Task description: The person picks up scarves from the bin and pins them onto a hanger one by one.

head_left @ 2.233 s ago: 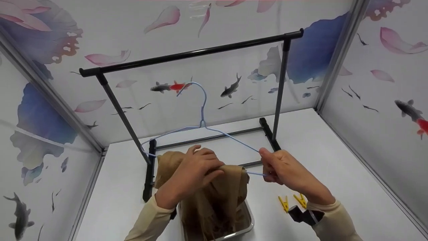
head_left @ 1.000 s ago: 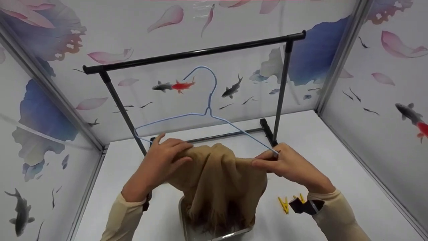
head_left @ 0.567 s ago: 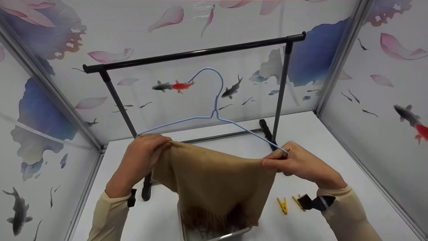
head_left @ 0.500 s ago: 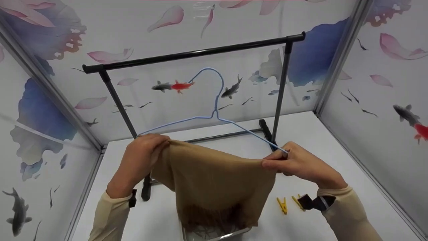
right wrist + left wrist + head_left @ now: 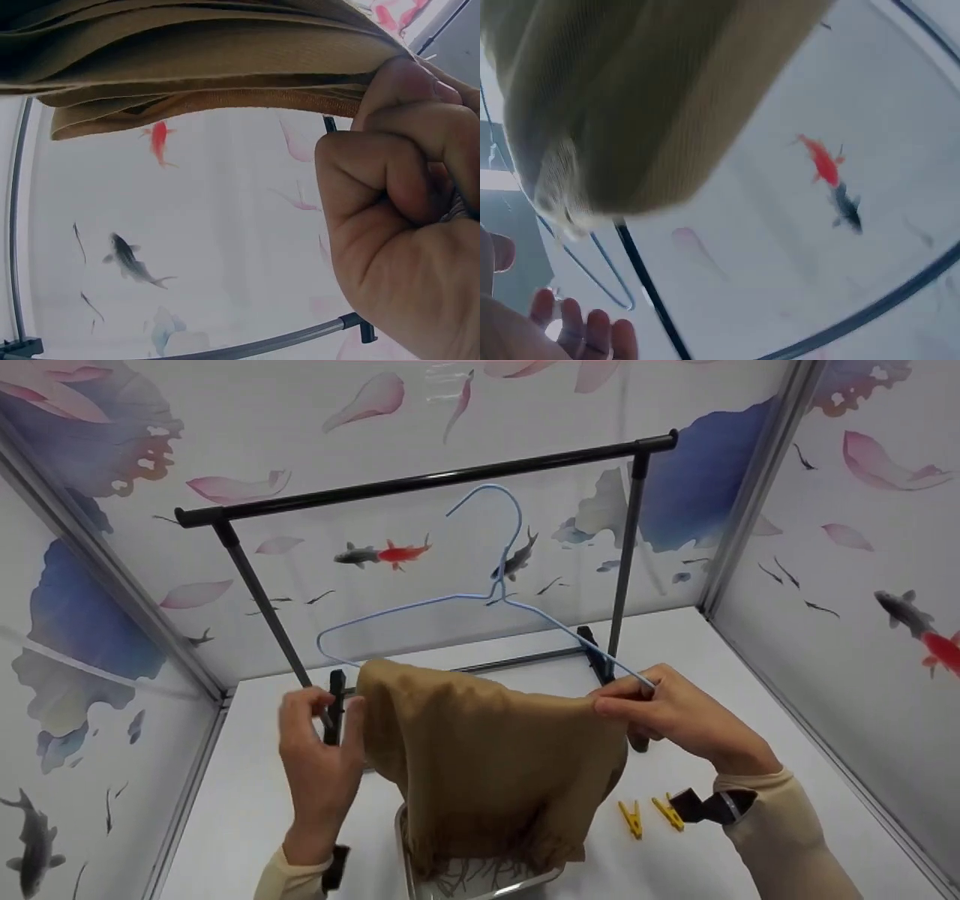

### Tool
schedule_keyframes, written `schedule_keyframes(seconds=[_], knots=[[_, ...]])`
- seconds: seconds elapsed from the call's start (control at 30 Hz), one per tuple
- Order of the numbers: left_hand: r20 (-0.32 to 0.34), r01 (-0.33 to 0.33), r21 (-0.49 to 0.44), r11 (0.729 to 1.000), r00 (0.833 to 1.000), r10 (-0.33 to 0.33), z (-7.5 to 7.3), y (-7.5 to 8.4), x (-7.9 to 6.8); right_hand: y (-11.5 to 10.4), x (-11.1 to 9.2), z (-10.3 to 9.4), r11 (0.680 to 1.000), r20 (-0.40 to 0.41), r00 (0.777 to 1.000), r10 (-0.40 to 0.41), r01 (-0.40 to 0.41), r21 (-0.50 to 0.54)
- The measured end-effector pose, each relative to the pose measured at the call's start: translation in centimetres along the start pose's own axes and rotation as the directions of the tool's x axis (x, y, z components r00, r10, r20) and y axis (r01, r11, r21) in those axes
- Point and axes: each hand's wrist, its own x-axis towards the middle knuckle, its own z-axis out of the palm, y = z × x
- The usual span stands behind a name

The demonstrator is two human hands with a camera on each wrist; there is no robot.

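Note:
A tan, fringed scarf [image 5: 495, 757] drapes over the lower bar of a light-blue wire hanger [image 5: 502, 571], its fringe hanging down to a metal tray [image 5: 403, 840]. My right hand [image 5: 679, 709] grips the hanger's right end and pinches the scarf's top corner there; the right wrist view shows its fingers [image 5: 360, 169] curled under the layered cloth [image 5: 195, 56]. Just off the scarf's left edge, my left hand [image 5: 322, 769] is empty, thumb and fingers apart. In the left wrist view its fingertips [image 5: 596, 330] are below the cloth's folded end [image 5: 622, 150].
Behind the hanger stands a black garment rack [image 5: 420, 482] with a raised top bar. Two yellow clothespins [image 5: 631, 819] lie on the white table [image 5: 750, 720] right of the tray, near my right wrist. Printed panels [image 5: 885, 660] enclose the table at the back and sides.
The right hand has moved onto the scarf's right corner and the cloth has been spread wider along the hanger. My left hand has let go of its left corner. The hanger has risen rightward.

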Motion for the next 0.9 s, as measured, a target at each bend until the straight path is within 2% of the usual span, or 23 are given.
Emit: schedule_keyframes(seconds=[0.03, 0.07, 0.1, 0.13, 0.17, 0.27, 0.4, 0.47, 0.5, 0.57, 0.67, 0.7, 0.73, 0.77, 0.8, 0.87, 0.9], knots=[[0.026, 0.090, -0.047, 0.995, 0.996, -0.089, 0.3, -0.1, -0.8, 0.0, 0.1, 0.0, 1.000, -0.002, 1.000, 0.005, -0.005, 0.000], [0.072, 0.182, -0.075, 0.980, 0.982, -0.177, 0.6, -0.2, -1.5, 0.0, 0.2, 0.0, 1.000, -0.007, 1.000, 0.009, -0.009, -0.004], [0.127, 0.263, -0.089, 0.961, 0.960, -0.251, 0.9, -0.3, -2.1, 0.0, 0.3, 0.0, 1.000, -0.014, 1.000, 0.018, -0.018, -0.004], [0.181, 0.322, -0.105, 0.941, 0.936, -0.301, 1.1, -0.4, -2.3, -0.1, 0.3, 0.1, 1.000, -0.020, 1.000, 0.022, -0.022, -0.001], [0.223, 0.355, -0.119, 0.927, 0.920, -0.323, 1.3, -0.5, -2.4, -0.1, 0.4, 0.1, 1.000, -0.026, 0.999, 0.022, -0.022, 0.003], [0.295, 0.422, -0.197, 0.885, 0.886, -0.357, 1.5, -0.2, -1.8, 0.0, 0.5, 0.3, 0.999, -0.029, 1.000, -0.007, 0.009, 0.045], [0.384, 0.511, -0.374, 0.774, 0.845, -0.372, 1.1, 0.4, -0.5, 0.1, 0.5, 0.4, 0.995, -0.032, 0.998, -0.048, 0.050, 0.083], [0.405, 0.531, -0.452, 0.717, 0.838, -0.365, 0.6, 0.8, 0.1, 0.2, 0.5, 0.5, 0.996, -0.033, 0.999, -0.042, 0.044, 0.074], [0.407, 0.532, -0.478, 0.699, 0.839, -0.360, 0.4, 1.1, 0.5, 0.2, 0.5, 0.6, 0.997, -0.033, 0.999, -0.037, 0.039, 0.067], [0.401, 0.525, -0.506, 0.684, 0.846, -0.352, 0.1, 1.5, 1.3, 0.3, 0.4, 0.8, 0.998, -0.020, 1.000, -0.019, 0.021, 0.062], [0.372, 0.515, -0.512, 0.688, 0.854, -0.363, -0.3, 2.1, 2.5, 0.3, 0.3, 1.0, 0.999, 0.015, 1.000, -0.005, 0.004, 0.053], [0.357, 0.507, -0.502, 0.700, 0.859, -0.366, -0.4, 2.3, 2.9, 0.4, 0.3, 1.0, 0.999, 0.027, 1.000, -0.004, 0.003, 0.051], [0.338, 0.494, -0.481, 0.725, 0.867, -0.367, -0.4, 2.4, 3.2, 0.3, 0.3, 1.1, 0.999, 0.035, 0.999, -0.006, 0.004, 0.053], [0.317, 0.472, -0.440, 0.764, 0.877, -0.360, -0.4, 2.5, 3.4, 0.3, 0.2, 1.0, 0.998, 0.041, 0.999, -0.010, 0.007, 0.055], [0.298, 0.443, -0.374, 0.815, 0.889, -0.347, -0.3, 2.6, 3.6, 0.3, 0.2, 1.0, 0.998, 0.041, 0.999, -0.013, 0.010, 0.055], [0.277, 0.359, -0.185, 0.915, 0.912, -0.302, 0.0, 2.4, 3.7, 0.2, 0.2, 1.0, 0.998, 0.038, 0.999, -0.017, 0.015, 0.060], [0.267, 0.294, -0.069, 0.953, 0.926, -0.267, 0.2, 2.2, 3.6, 0.2, 0.1, 1.0, 0.998, 0.036, 0.999, -0.017, 0.015, 0.061]])
